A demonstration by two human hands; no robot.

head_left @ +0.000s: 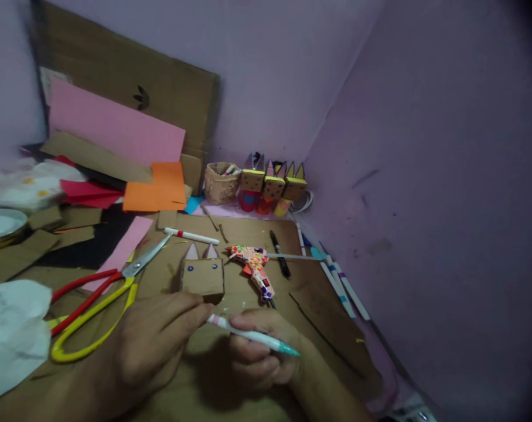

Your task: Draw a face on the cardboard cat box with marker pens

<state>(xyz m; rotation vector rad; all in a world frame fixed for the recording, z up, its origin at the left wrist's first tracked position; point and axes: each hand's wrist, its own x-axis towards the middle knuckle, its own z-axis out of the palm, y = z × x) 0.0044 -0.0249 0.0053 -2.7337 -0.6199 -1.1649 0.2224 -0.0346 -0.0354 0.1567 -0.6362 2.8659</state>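
A small cardboard animal head (203, 275) with two pointed ears and two eyes shows just beyond my left hand (156, 337). The left fingers are closed at its lower edge, their grip partly hidden behind the hand. In my right hand (261, 346) is a white marker (251, 335) with a teal end toward the right and a pink band toward the left. The banded end lies close to my left fingertips; whether they touch is hard to tell. A patterned glue gun (257, 266) rests on the cardboard behind my right hand.
Red and yellow scissors (112, 293) lie open at left, near crumpled white paper (15, 337) and coloured paper scraps (156, 187). Behind stand a small basket (222, 183) and three finished-looking cardboard figures (273, 187). A black pen (280, 255) and several markers (347, 287) lie right.
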